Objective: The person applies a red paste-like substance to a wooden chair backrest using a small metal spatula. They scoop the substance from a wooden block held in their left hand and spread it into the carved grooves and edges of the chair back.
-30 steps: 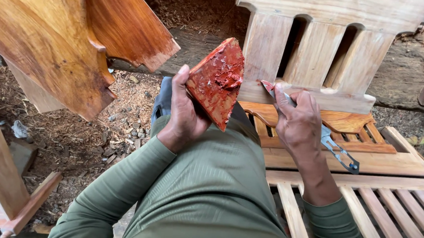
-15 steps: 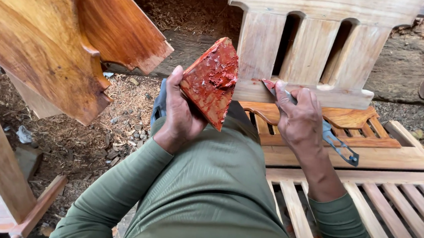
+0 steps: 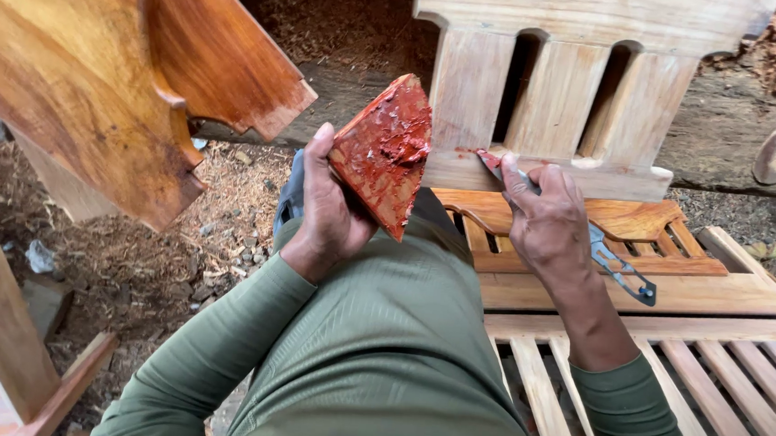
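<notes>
Nearest: green long sleeves and green-clad lap [image 3: 378, 354] of the person, seated. Under and right of the legs, a slatted wooden panel [image 3: 715, 359] lying flat, unfinished pale wood.

Left hand [image 3: 329, 209] is clamped on a triangular board [image 3: 383, 154] smeared thick with red-brown paste, thumb up along its left edge, fingers curled behind it; board held tilted, point up, above the lap. Right hand [image 3: 547, 220] has its fingers closed around a metal putty knife [image 3: 587, 232], index finger laid along the blade; blade tip carries red paste and sits at the lower edge of the pale slotted wooden piece [image 3: 552, 84]. Handle end sticks out below the wrist over the slatted panel.

Between the hands, lower: a varnished orange slatted piece [image 3: 624, 221] lying flat.

Left: large varnished carved wooden part [image 3: 98, 70] overhanging a sawdust-covered ground [image 3: 158, 257]. Far right: a log [image 3: 749, 134] behind the slotted piece.
</notes>
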